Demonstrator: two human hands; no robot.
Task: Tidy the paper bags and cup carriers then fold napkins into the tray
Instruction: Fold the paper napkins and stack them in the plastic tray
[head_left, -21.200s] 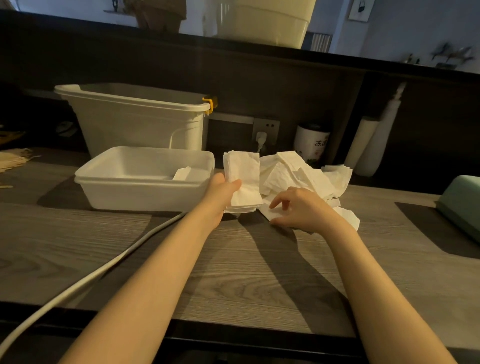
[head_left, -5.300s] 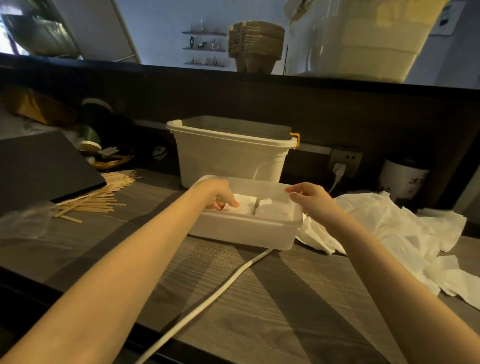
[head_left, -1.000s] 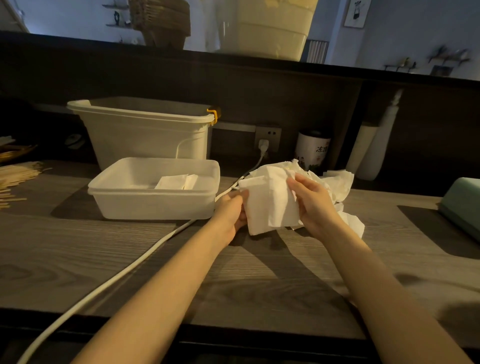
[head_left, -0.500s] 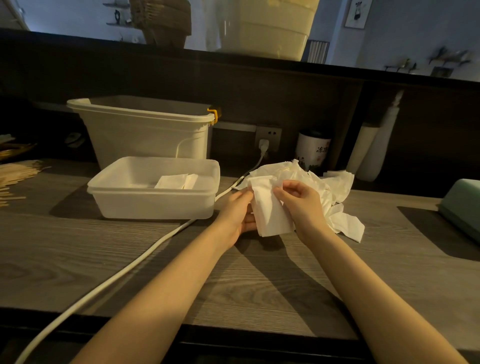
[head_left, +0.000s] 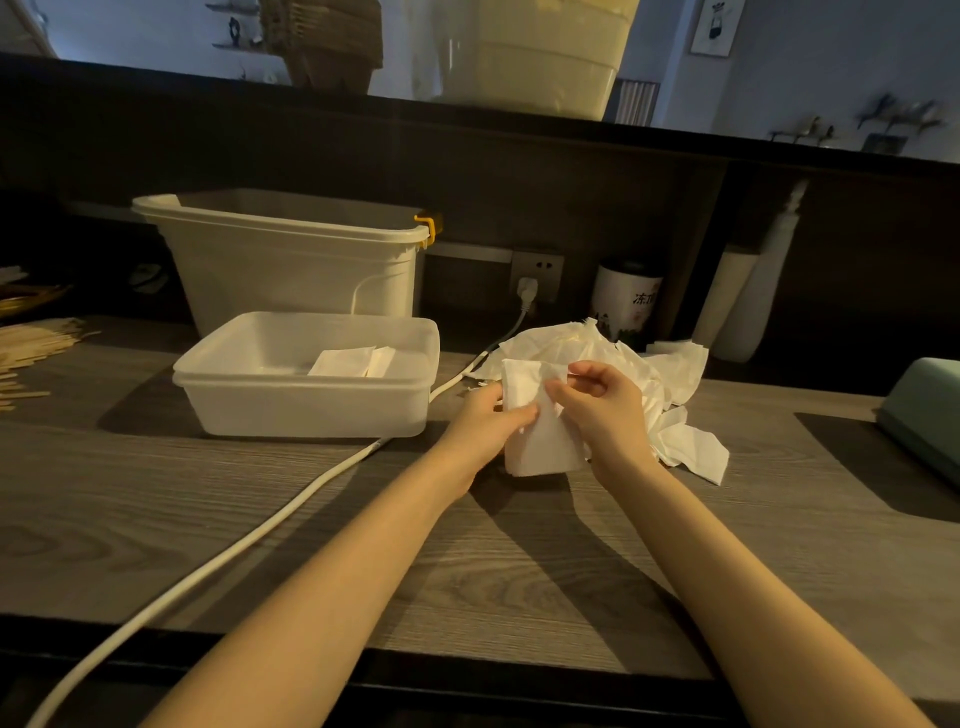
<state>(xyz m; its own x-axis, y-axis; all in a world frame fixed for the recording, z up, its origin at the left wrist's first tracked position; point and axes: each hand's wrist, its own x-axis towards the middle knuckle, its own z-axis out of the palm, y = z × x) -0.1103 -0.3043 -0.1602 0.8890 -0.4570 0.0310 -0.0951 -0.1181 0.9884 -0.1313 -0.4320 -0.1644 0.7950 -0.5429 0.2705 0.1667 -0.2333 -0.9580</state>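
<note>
**Napkin mid-fold, both hands on it, tray waiting at left**

Head view: centre of frame, left hand (head_left: 485, 423) and right hand (head_left: 602, 410) both pinch one white napkin (head_left: 540, 441), each grip clamped on its upper part, lower edge hanging just above the worktop (head_left: 519, 561). Against a second ago the napkin is narrower and lower, the wide sheet now doubled over; half a second back the hands were slightly higher. Looks like the fold is nearly closed, so the tray drop is probably next. Tray (head_left: 311, 410) sits left of centre with folded napkins (head_left: 350, 361) already inside, same count as a second ago. Loose napkin pile (head_left: 613, 353) right of centre, behind the hands, still sizeable, so plenty of folding left. White cable (head_left: 249, 545) runs from lower left to the wall socket. Big bin (head_left: 291, 260) behind the tray.
</note>
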